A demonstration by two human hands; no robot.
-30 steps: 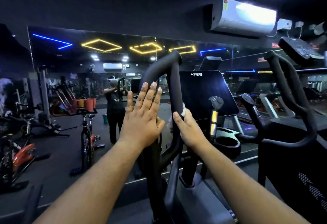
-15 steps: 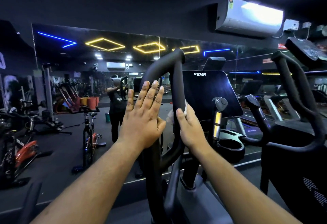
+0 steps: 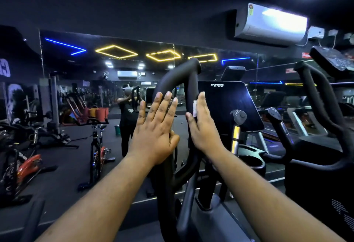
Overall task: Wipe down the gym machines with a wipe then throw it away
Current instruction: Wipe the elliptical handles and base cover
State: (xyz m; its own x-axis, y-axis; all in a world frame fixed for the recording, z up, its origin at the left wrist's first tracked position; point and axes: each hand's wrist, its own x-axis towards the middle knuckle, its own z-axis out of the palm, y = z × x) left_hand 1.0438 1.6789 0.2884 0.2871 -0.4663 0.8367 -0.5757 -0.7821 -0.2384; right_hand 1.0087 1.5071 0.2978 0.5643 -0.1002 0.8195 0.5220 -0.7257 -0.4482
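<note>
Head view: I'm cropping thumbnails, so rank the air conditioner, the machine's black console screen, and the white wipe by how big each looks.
1. Air conditioner and console screen: similar in apparent size, too close to rank.
2. Wipe: smallest by far, only a sliver visible under the right hand.

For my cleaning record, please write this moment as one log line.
step: wiping handlebar loop | right hand: presses wipe on bar | left hand: flat, fingers straight, on other side | disposal: not yet
</note>
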